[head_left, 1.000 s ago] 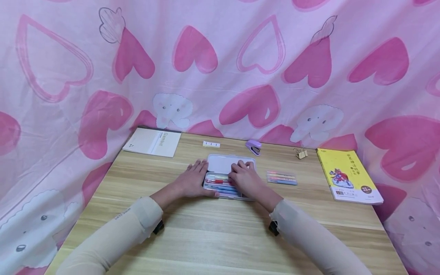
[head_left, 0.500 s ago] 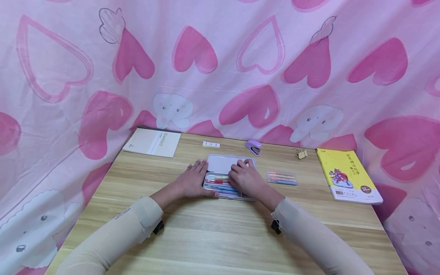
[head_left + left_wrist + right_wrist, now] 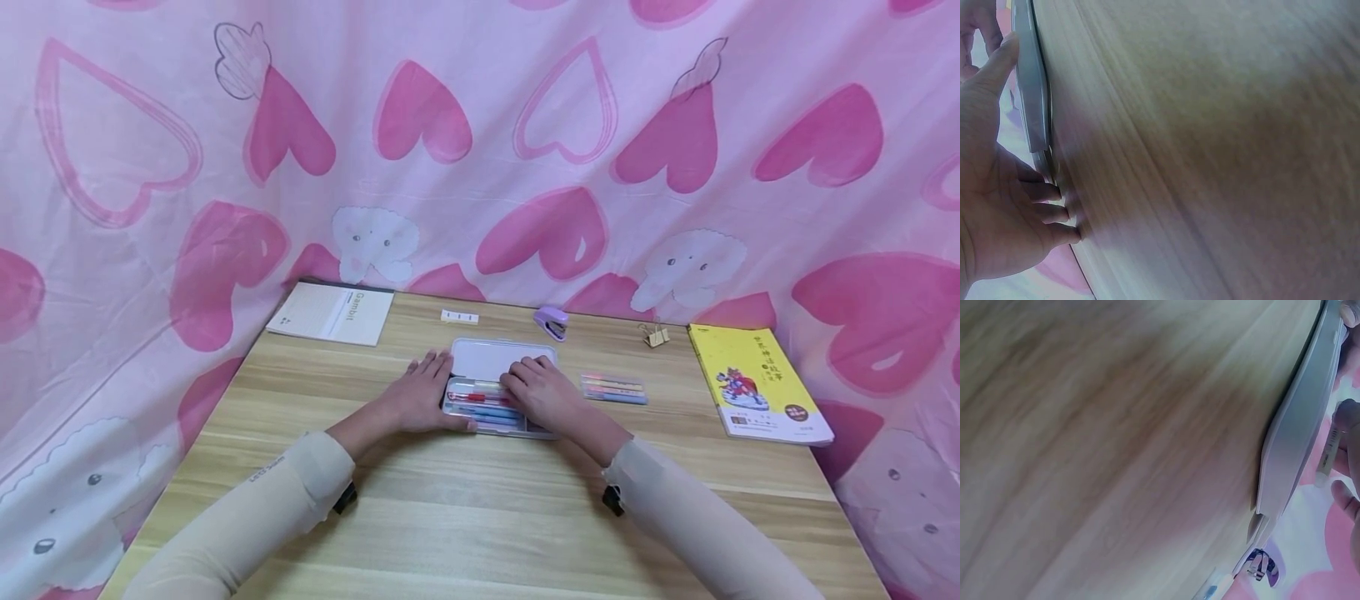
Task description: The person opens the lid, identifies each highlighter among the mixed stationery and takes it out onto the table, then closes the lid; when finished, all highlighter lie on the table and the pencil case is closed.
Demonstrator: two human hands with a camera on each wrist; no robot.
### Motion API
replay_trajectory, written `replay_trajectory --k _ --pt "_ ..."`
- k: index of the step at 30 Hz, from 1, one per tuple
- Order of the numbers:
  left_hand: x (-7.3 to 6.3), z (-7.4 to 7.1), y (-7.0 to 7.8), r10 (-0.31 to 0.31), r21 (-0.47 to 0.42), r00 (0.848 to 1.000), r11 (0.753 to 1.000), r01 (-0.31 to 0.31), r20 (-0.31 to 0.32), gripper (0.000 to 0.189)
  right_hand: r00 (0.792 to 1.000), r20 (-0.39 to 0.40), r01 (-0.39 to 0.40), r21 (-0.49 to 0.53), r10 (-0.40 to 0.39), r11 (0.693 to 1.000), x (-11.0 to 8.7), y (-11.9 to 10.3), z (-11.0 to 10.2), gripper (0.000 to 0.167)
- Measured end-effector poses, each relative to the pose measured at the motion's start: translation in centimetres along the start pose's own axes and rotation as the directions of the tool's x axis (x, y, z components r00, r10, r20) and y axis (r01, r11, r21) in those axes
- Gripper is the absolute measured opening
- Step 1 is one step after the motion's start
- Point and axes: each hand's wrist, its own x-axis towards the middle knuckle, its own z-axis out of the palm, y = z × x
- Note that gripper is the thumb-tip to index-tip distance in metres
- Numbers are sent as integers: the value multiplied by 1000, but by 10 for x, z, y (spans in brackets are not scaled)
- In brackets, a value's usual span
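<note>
An open white pencil case (image 3: 504,357) lies mid-table, its lid folded back. Its tray holds several pens, a red pen (image 3: 467,397) and blue pens (image 3: 480,412) among them. My left hand (image 3: 418,400) rests against the case's left end, fingers spread and thumb along the front edge. Over the right part of the tray, my right hand (image 3: 551,396) hides what lies beneath it. In the right wrist view, its fingers pinch a slim translucent pen (image 3: 1330,453) with print on the barrel, above the case wall (image 3: 1300,425).
A clear pack of coloured pens (image 3: 613,389) lies right of the case. Behind are a small white strip (image 3: 459,317), a purple stapler (image 3: 551,322) and a gold binder clip (image 3: 656,336). A notebook (image 3: 330,312) lies back left, a yellow book (image 3: 757,383) right.
My right hand has shifted slightly right over the tray, and its fingers lie flatter than before. More of the red pen shows. My left hand stays at the case's left end.
</note>
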Motion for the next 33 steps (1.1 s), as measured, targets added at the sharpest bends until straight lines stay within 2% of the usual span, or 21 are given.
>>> replay_trajectory --k 5,9,12,17,19,24,33 --pt "0 3 -1 -6 2 1000 1000 6 2 141 1000 9 16 -11 -16 1000 -8 3 -3 35" --pt "-1 3 -1 -4 -4 1000 1000 4 -2 141 1000 -24 15 -9 -16 1000 -16 6 -4 53" --pt "-1 3 -1 -1 -6 1000 1000 1 -7 140 997 -76 18 -9 -18 1000 -22 9 -3 50" --pt "-2 1 -1 4 -10 1000 1000 -5 -12 140 987 -159 21 -35 -26 999 -34 15 -3 30" --pt "-3 0 0 6 -13 1000 1000 -6 -13 139 986 -168 12 -47 -20 999 -40 17 -4 24" --pt "-2 1 -1 4 -4 1000 1000 -4 -7 140 987 -162 -14 -60 4 998 -56 26 -8 26" --pt "-1 2 -1 3 -1 1000 1000 -3 0 142 978 -183 -104 -4 101 995 -95 49 -2 23"
